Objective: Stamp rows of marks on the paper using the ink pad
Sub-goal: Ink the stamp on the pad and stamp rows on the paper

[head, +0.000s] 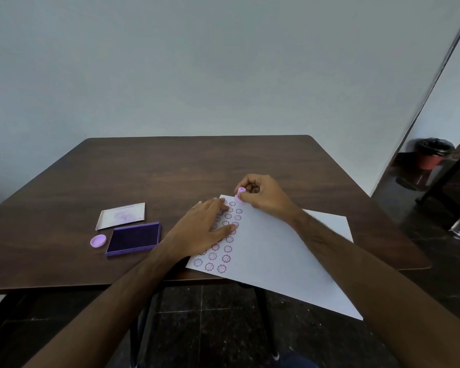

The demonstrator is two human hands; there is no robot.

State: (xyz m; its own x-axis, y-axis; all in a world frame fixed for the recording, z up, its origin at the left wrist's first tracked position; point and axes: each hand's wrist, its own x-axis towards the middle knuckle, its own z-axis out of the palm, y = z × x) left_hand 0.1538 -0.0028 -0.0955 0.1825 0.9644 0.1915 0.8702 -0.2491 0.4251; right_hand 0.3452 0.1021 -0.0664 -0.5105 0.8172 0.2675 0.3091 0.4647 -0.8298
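Pinched between thumb and fingers of the right hand (263, 196), a small lilac stamp (240, 194) stands upright with its base on the paper's (271, 251) far corner, at 12 o'clock of the stamped block. Fingers curl tight around it; only the stamp's top and left side show, and its face is hidden against the sheet.

Left hand (201, 229) lies flat, fingers spread and together-ish, palm down on the paper's left edge, holding nothing. It covers part of the marks (225, 258), so the left column and middle rows are partly hidden.

Marks are purple flower-shaped smileys in roughly three columns running from the near-left corner toward the stamp; the ones by the fingertips are hard to make out.

Paper lies skewed on the table (197, 160), its near-right corner hanging off the front edge over the dark floor. Right forearm crosses the sheet and hides part of its right side.

At 9 o'clock of the paper, well apart: open ink pad (133, 239), dark purple. Just beyond it, at its 12 o'clock, the lid (121, 215), pale inside up with purple smears. At the pad's 9 o'clock, just beside it, a round lilac cap (98, 240).

Far right, off the table, a bin (433, 152) with black liner, blurred.
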